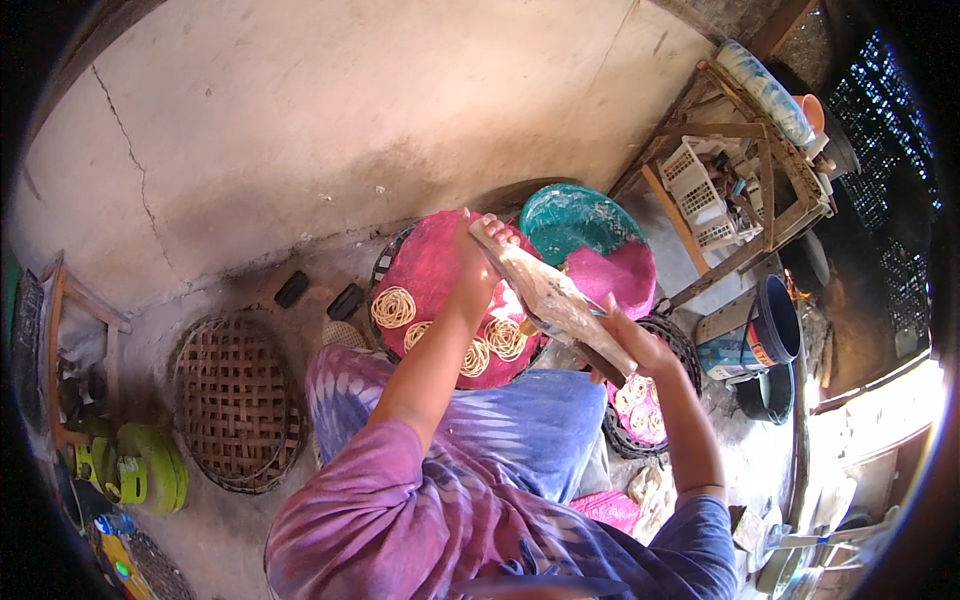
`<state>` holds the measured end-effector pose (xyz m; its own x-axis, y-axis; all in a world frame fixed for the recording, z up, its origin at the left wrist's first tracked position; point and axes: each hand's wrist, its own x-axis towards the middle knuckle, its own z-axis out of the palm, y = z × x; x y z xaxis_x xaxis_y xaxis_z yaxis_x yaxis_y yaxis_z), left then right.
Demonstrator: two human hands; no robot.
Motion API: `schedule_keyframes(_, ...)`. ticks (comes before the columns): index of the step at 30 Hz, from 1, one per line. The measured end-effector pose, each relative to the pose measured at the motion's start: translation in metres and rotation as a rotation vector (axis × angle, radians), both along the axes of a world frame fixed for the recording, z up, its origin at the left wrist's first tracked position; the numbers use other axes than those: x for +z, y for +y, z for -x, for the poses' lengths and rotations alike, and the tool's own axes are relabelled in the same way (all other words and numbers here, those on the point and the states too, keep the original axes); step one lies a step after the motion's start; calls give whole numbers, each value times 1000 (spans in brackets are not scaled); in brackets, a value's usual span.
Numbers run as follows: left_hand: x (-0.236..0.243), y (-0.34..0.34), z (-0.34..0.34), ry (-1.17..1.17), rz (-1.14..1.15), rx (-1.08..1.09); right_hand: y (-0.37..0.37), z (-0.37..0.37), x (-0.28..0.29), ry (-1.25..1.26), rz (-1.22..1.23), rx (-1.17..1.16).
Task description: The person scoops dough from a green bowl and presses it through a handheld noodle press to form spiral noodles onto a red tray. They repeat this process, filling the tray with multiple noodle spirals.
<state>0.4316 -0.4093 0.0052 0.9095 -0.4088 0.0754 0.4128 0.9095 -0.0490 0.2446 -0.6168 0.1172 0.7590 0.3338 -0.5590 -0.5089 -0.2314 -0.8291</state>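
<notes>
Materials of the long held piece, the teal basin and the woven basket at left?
Long held piece: likely wood, dull and worn; uneven brown-and-pale surface.
Teal basin: probably plastic, smooth under whitish smears; even colour and thin rim suggest it.
Woven basket: bamboo or similar plant strips, apparently uncoated; flat brown strips cross with open gaps. Exact plant unclear.

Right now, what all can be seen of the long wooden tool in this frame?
The wooden tool looks pale, worn and long, broadest around its middle, with whitish patches. Held up, it slants from upper left to lower right, partly hiding a pink sheet. The left hand grips its upper end, the right hand its lower end.
</notes>
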Motion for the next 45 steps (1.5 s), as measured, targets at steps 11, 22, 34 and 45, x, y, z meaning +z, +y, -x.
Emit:
schedule_keyframes(11, -18, 24, -12, 25, 145, 163, 17, -30, -130, -73, -449, -70)
schedule_keyframes(22, 45, 97, -26, -306, -29, 175, 43, -57, -30, 17, -166, 94)
schedule_keyframes(34, -6, 113, -43, 11, -140, 199, 92, -73, -13, -225, 356, 182)
schedule_keyframes(45, 14, 114, -38, 34, -206, 258, 93, -74, 5, -215, 424, 200)
